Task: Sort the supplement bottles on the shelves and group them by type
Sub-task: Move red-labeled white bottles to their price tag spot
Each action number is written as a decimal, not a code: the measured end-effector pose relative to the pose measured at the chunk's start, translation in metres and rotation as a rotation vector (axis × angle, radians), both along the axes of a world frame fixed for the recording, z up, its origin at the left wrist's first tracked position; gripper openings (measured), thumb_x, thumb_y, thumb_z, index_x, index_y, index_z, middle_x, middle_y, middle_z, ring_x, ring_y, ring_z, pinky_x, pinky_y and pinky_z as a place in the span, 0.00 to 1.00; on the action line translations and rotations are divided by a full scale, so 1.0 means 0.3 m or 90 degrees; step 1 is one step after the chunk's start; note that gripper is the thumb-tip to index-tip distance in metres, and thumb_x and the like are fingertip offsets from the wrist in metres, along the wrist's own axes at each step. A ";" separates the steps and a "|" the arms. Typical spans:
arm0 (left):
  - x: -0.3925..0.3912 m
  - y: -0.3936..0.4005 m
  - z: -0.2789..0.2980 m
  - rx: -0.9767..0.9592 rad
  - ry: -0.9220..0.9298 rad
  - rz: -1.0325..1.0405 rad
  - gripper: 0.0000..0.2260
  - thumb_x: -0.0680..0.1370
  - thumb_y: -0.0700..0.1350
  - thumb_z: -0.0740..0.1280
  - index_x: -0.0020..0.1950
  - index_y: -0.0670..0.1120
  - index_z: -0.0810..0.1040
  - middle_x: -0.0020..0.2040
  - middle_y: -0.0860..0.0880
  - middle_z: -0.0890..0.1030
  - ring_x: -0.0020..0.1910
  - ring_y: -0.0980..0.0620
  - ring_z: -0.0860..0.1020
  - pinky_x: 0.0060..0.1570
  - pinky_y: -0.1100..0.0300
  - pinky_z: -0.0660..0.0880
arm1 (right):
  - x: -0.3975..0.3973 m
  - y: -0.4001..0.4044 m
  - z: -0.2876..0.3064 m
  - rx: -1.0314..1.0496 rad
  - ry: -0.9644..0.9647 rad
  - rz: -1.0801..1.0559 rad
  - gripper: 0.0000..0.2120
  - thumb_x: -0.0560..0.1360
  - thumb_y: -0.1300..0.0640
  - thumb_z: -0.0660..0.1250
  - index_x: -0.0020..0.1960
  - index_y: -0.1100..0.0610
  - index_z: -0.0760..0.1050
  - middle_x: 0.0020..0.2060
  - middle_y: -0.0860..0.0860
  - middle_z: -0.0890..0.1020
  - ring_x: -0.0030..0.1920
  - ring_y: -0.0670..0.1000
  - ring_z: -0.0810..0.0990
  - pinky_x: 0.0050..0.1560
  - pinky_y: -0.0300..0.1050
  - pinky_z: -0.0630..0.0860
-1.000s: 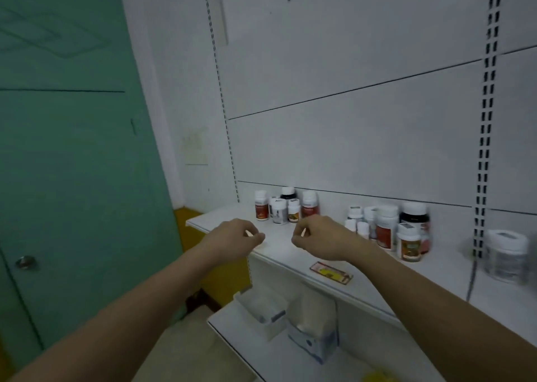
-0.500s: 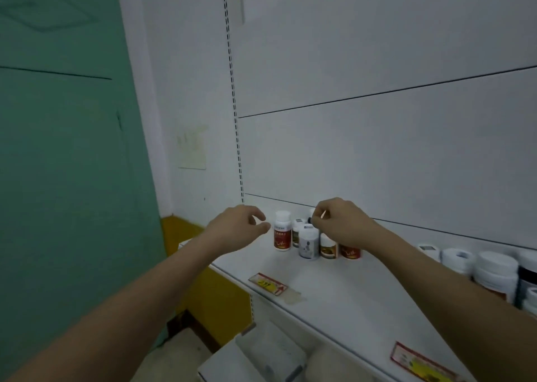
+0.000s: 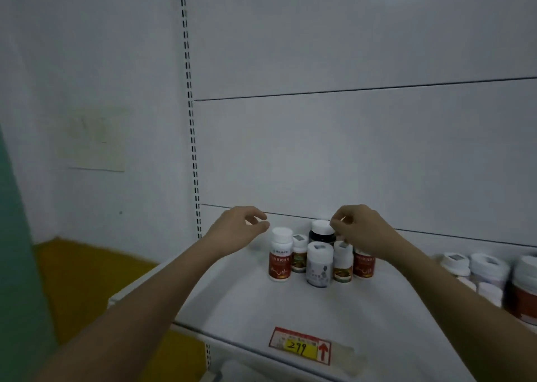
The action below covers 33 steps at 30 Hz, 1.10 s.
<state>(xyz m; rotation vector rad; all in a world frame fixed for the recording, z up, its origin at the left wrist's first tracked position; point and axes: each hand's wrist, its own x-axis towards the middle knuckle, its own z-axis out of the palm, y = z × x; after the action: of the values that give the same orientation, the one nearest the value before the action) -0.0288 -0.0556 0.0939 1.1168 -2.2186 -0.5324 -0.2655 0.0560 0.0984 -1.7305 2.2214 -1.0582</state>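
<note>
A cluster of white-capped supplement bottles stands on the white shelf (image 3: 238,303). At its left is a red-labelled bottle (image 3: 280,255), with a small brown-labelled bottle (image 3: 299,255) behind it. A pale-labelled bottle (image 3: 319,265) and another small brown-labelled bottle (image 3: 343,262) stand in front. A dark bottle (image 3: 321,232) is at the back. A second red-labelled bottle (image 3: 363,265) shows under my right hand. My left hand (image 3: 238,230) hovers just left of the cluster with loosely curled fingers, holding nothing. My right hand (image 3: 359,230) hangs above the cluster, fingertips by the dark bottle's cap, gripping nothing that I can see.
More white-capped bottles (image 3: 488,271) stand further right on the same shelf. A red and yellow price tag (image 3: 300,345) reading 299 lies on the shelf's front edge. A slotted upright (image 3: 191,137) runs up the back wall. At far left is a green door (image 3: 14,265).
The view has closed in on the left cluster of bottles. Both hands have reached forward, from the shelf's front edge to the bottles, and hold nothing.
</note>
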 end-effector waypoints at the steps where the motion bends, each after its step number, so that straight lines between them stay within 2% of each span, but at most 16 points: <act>1: -0.010 -0.031 -0.013 0.003 0.005 -0.017 0.12 0.77 0.55 0.66 0.58 0.55 0.80 0.54 0.56 0.80 0.51 0.55 0.78 0.51 0.59 0.75 | -0.002 0.001 -0.006 -0.007 -0.005 -0.020 0.07 0.78 0.55 0.63 0.49 0.53 0.79 0.42 0.48 0.83 0.41 0.48 0.82 0.41 0.43 0.79; 7: -0.103 -0.150 -0.117 -0.004 0.013 -0.075 0.09 0.76 0.54 0.68 0.56 0.58 0.78 0.54 0.57 0.80 0.52 0.55 0.78 0.55 0.54 0.76 | -0.067 -0.009 -0.077 -0.066 -0.062 -0.123 0.07 0.78 0.57 0.63 0.48 0.54 0.80 0.43 0.51 0.83 0.44 0.54 0.82 0.43 0.47 0.79; 9: -0.125 -0.172 -0.129 0.002 0.082 -0.081 0.10 0.77 0.54 0.68 0.57 0.56 0.79 0.55 0.57 0.79 0.53 0.54 0.78 0.53 0.55 0.77 | -0.093 -0.025 -0.095 -0.116 -0.078 -0.146 0.06 0.78 0.57 0.64 0.48 0.53 0.80 0.45 0.49 0.83 0.46 0.52 0.82 0.46 0.47 0.79; 13: -0.161 -0.194 -0.175 0.065 0.223 -0.144 0.15 0.76 0.54 0.70 0.61 0.55 0.78 0.57 0.58 0.79 0.54 0.58 0.78 0.46 0.67 0.72 | -0.114 -0.068 -0.147 -0.277 -0.163 -0.254 0.07 0.78 0.57 0.64 0.51 0.54 0.80 0.48 0.48 0.82 0.49 0.49 0.79 0.55 0.51 0.78; 16: -0.184 -0.212 -0.232 0.129 0.292 -0.195 0.15 0.77 0.49 0.69 0.63 0.52 0.77 0.57 0.55 0.80 0.55 0.56 0.79 0.47 0.65 0.73 | -0.118 -0.101 -0.199 -0.321 -0.171 -0.300 0.09 0.78 0.53 0.64 0.55 0.53 0.78 0.53 0.51 0.79 0.51 0.49 0.78 0.58 0.54 0.77; 19: -0.179 -0.233 -0.270 0.161 0.325 -0.239 0.11 0.80 0.46 0.66 0.62 0.53 0.77 0.55 0.54 0.82 0.52 0.57 0.79 0.48 0.63 0.74 | -0.138 -0.081 -0.200 -0.312 -0.158 -0.316 0.12 0.78 0.50 0.63 0.60 0.52 0.76 0.57 0.50 0.75 0.54 0.49 0.76 0.58 0.47 0.74; 22: -0.158 -0.244 -0.269 0.202 0.319 -0.280 0.15 0.75 0.51 0.69 0.62 0.55 0.76 0.56 0.52 0.81 0.51 0.60 0.81 0.46 0.64 0.78 | -0.159 -0.056 -0.203 -0.242 -0.215 -0.290 0.16 0.79 0.50 0.63 0.65 0.52 0.74 0.57 0.47 0.76 0.55 0.47 0.75 0.54 0.43 0.71; 26: -0.155 -0.239 -0.271 0.201 0.255 -0.292 0.20 0.74 0.39 0.71 0.64 0.52 0.75 0.59 0.56 0.80 0.52 0.62 0.81 0.48 0.68 0.78 | -0.169 -0.068 -0.221 -0.170 -0.222 -0.259 0.19 0.77 0.53 0.67 0.66 0.53 0.73 0.55 0.47 0.77 0.54 0.47 0.76 0.49 0.39 0.70; 29: -0.158 -0.246 -0.272 0.196 0.264 -0.280 0.20 0.73 0.39 0.72 0.62 0.54 0.76 0.59 0.57 0.80 0.54 0.59 0.81 0.49 0.67 0.78 | -0.175 -0.083 -0.224 -0.161 -0.196 -0.254 0.20 0.76 0.55 0.70 0.66 0.55 0.74 0.56 0.48 0.78 0.53 0.47 0.77 0.51 0.40 0.72; 33: -0.162 -0.251 -0.280 0.205 0.279 -0.265 0.19 0.72 0.39 0.72 0.60 0.54 0.77 0.54 0.60 0.82 0.52 0.61 0.82 0.46 0.69 0.77 | -0.182 -0.083 -0.235 -0.163 -0.201 -0.249 0.22 0.74 0.54 0.72 0.66 0.56 0.75 0.53 0.48 0.78 0.52 0.47 0.77 0.51 0.42 0.72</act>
<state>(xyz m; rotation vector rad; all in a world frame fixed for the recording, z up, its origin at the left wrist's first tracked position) -0.0773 -0.1310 0.0099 0.5928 -2.0097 -1.2196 -0.3200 0.0311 0.0278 -1.1125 2.3430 -1.6320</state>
